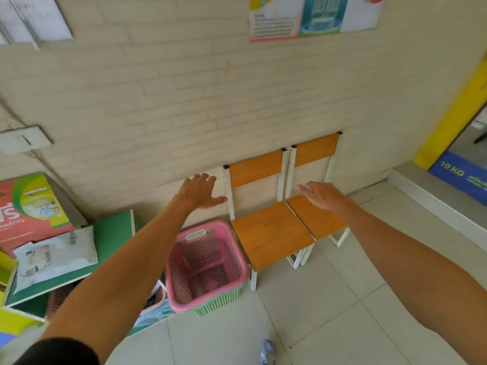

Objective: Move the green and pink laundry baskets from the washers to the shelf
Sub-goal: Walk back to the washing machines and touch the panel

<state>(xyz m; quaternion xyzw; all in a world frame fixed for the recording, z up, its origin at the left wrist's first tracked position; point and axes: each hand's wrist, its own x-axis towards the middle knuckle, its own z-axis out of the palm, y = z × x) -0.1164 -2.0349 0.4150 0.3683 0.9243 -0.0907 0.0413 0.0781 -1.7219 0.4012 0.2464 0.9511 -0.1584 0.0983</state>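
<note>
Tiled floor holds the pink perforated plastic basket (208, 264) nested in a green one (220, 302); my left hand (201, 192) and right hand (322, 196) hover spread, empty; I'd grip opposite rims.

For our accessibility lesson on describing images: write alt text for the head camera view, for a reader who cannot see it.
Both bare hands, left hand and right hand, reach forward open and hold nothing. Below them a pink basket sits nested in a green basket on the tiled floor, between a green shelf and two orange chairs against the wall.
</note>
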